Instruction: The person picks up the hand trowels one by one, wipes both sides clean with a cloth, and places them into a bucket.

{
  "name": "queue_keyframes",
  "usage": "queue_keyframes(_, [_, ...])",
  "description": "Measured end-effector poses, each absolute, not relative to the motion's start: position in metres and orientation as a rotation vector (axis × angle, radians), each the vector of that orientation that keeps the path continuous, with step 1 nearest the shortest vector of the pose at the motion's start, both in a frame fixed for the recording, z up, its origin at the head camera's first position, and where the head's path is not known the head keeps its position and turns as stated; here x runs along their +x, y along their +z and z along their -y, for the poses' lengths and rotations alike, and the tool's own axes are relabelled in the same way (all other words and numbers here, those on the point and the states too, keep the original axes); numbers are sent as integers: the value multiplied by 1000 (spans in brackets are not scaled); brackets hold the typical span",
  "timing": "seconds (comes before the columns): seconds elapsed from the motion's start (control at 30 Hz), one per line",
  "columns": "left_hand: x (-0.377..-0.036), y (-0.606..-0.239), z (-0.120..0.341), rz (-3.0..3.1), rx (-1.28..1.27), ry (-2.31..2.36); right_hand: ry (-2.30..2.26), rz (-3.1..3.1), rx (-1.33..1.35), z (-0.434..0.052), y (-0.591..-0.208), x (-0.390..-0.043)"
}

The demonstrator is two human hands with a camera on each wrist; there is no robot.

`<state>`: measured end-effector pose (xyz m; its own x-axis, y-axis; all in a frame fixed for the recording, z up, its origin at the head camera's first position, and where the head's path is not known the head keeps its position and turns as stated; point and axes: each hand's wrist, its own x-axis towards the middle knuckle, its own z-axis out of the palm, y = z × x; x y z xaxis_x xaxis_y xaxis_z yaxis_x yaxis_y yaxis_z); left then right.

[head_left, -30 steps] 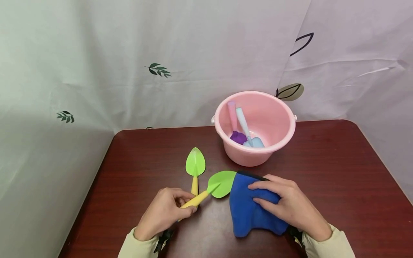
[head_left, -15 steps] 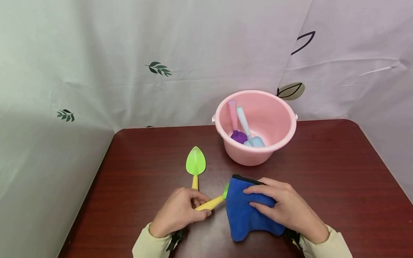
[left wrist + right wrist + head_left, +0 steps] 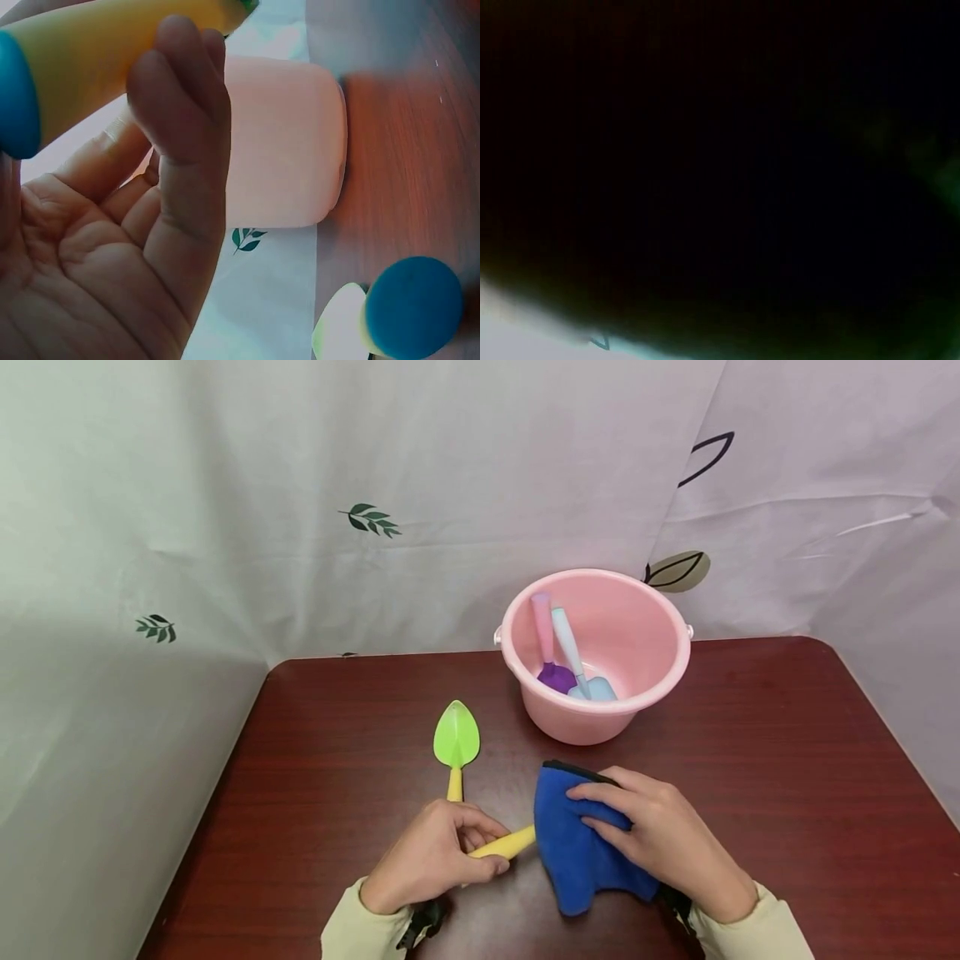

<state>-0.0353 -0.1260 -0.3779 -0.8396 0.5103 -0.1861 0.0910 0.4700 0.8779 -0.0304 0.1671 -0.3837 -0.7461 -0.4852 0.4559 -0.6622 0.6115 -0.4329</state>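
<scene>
Nearest, the left hand (image 3: 438, 853) is holding a yellow-handled tool (image 3: 522, 841), fingers and thumb pinching its handle, while at three o'clock from it the fingers of the right hand (image 3: 663, 831) are gripping a blue cloth (image 3: 573, 860). The tool's far end is lying hidden at the cloth's nine o'clock edge. Doing this well is, I judge, depending on a firm handle grip and even cloth pressure around the covered end; a loose pinch is risking a twist. Slightly farther, at ten o'clock from the cloth, a green trowel (image 3: 456, 735) is lying on the bench (image 3: 337, 735). Beyond, at twelve, a pink bucket (image 3: 577, 724) is standing upright, containing a purple-headed scoop (image 3: 557, 677) and a pale-blue scoop (image 3: 567, 643), their handles tilting towards ten. Behind, a leaf-printed curtain (image 3: 480, 443) is hanging.
</scene>
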Motion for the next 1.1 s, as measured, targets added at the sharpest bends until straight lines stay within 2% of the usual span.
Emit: queue_keyframes(1.1, [-40,-370,148,-2281,491,1363,702,2562,776,-177,-385,-35])
